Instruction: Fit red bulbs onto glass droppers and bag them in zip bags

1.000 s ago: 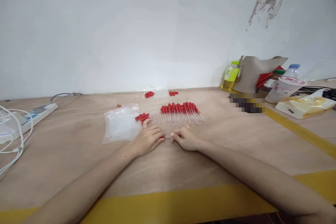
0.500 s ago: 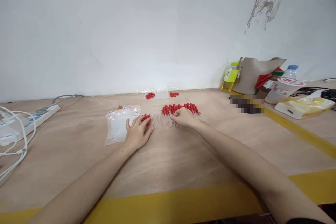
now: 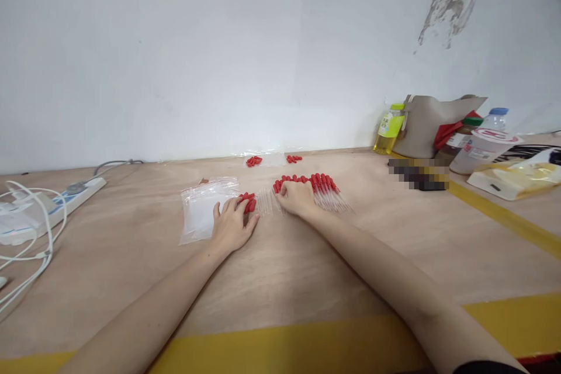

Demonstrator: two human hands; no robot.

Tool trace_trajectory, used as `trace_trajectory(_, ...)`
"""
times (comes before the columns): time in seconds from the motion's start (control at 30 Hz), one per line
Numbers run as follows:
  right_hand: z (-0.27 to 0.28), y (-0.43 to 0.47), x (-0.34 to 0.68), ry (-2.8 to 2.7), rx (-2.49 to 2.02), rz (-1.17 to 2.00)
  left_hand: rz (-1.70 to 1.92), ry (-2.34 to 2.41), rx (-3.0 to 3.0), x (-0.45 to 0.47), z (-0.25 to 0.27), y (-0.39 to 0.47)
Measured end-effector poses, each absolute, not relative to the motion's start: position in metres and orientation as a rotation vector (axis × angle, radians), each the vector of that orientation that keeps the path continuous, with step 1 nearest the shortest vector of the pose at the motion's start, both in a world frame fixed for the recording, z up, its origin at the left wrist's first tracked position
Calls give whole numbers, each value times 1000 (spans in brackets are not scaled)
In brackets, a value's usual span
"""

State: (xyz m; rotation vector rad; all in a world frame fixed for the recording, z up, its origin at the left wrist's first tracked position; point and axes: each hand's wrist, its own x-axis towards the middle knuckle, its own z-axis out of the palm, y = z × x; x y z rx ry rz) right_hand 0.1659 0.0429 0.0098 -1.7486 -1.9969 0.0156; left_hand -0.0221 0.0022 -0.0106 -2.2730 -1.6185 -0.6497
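My left hand (image 3: 231,227) rests palm down with spread fingers, its fingertips at a small pile of loose red rubber bulbs (image 3: 249,203). Just right of that pile lie thin clear tubes (image 3: 265,202) side by side. A row of droppers (image 3: 325,184), clear tubes topped with red bulbs, extends farther right. My right hand (image 3: 300,198) is closed in a pinch over the row's left end, on what looks like a dropper; a red bulb shows at the fingertips and the rest is hidden. Clear zip bags (image 3: 199,213) lie left of my left hand.
Two small groups of red bulbs (image 3: 254,161) lie on clear plastic by the wall. A power strip (image 3: 79,201) with white cables (image 3: 48,239) is at left. At right stand a yellow-green bottle (image 3: 389,128), a grey bag (image 3: 423,128), a lidded cup (image 3: 484,151) and a yellow-white packet (image 3: 517,180).
My right hand has moved slightly left along the dropper row and turned, its knuckles now covering more of the row's left part. My left hand stays by the loose bulbs. The view has shifted slightly.
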Motion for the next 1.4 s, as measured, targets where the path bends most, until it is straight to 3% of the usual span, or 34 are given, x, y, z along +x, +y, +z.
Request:
trace_trajectory(0.6, 22, 36, 139, -2116, -1901, 61, -696, -1780, -2128, -36, -1, 8)
trace_trajectory(0.8, 19, 7, 205, -2095, -1371, 313, -1050, -1592, -2375, -32, 1, 5)
trace_trajectory(0.9, 8, -7, 231, -2125, -1168, 290, -1193, -1429, -2562, -17, -4, 0)
trace_trajectory(1.4, -15, -27, 229, -2170, -1123, 97, -914, -1141, -2666, 9, -4, -15)
